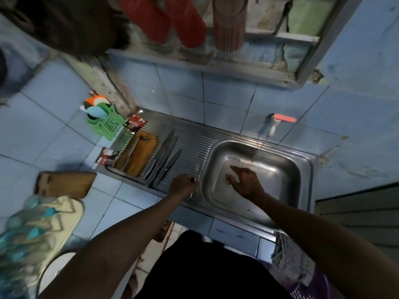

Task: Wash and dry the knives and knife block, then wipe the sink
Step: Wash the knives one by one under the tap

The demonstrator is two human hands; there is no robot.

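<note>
Basket: green plastic basket (108, 124) on blue tiles
Board: wooden cutting board (64, 184) left of counter
Shelf: red cups (164, 18) overhead

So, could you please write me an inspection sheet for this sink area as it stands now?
Surface: steel sink unit; ribbed drainboard on the left, basin on the right, water running from the tap.
Job's things: three knives lie side by side on the drainboard; wooden knife block lies beside them.
Clutter: green basket holding utensils, sachets at the drainboard's far corner, cutting board on the tiled counter.
Hands: left hand grips a knife at the basin's edge; right hand is open under the stream.
Cables: nothing seen.
Surroundings: blue tiled wall, shelf above, cloth hanging below the sink.
</note>
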